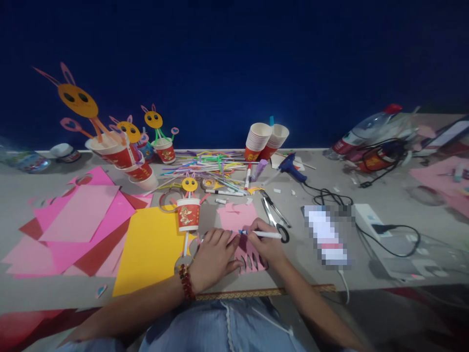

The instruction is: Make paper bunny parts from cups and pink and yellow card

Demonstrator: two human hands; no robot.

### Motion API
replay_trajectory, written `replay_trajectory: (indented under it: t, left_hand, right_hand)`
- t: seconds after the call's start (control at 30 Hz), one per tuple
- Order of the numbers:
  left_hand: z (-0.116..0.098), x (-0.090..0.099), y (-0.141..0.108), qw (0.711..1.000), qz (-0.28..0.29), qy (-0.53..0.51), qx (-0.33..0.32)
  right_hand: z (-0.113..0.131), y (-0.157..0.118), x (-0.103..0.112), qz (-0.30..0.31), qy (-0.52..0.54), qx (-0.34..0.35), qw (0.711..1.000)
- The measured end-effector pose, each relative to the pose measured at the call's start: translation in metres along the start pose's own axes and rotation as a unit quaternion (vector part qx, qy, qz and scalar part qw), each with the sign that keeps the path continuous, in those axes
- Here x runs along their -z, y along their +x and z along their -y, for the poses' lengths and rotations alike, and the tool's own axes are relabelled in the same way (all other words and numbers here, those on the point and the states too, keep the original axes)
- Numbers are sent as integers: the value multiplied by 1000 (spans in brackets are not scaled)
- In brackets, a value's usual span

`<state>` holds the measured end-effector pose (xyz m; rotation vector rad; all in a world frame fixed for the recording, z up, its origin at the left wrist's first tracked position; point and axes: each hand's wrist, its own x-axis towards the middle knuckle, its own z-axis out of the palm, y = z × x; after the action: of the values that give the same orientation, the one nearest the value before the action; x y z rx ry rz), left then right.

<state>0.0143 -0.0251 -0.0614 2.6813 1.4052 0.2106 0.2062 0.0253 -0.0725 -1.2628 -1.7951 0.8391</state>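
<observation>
While right hand [269, 247] pinches slim white marker with blue tip [266, 234] over pale pink cut-out paper sheet [249, 252], left hand [214, 254] lies flat, fingers extended, across sheet's left side. Slackened left-hand pressure could let sheet skid, skewing mark. Left fingers near tip might smear wet ink. Red paper cup with yellow rabbit head [188, 215], left of sheet, could topple if knocked.

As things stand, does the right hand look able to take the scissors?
Probably yes: the scissors lie close to the right hand, seemingly with nothing resting on them. However, it holds a white marker, whose end overlaps them in this view, so it would need freeing first.
</observation>
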Motion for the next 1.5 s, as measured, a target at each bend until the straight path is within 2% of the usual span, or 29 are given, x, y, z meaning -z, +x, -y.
replay_trajectory:
  t: [0.4, 1.5]
  left_hand:
    - [-1, 2, 0, 1000, 4, -2, 2]
    - [-1, 1, -1, 1000, 1, 1, 3]
  right_hand:
    - [-4, -2, 2, -20, 4, -1, 1000]
    - [-4, -2, 1, -20, 4, -11, 1000]
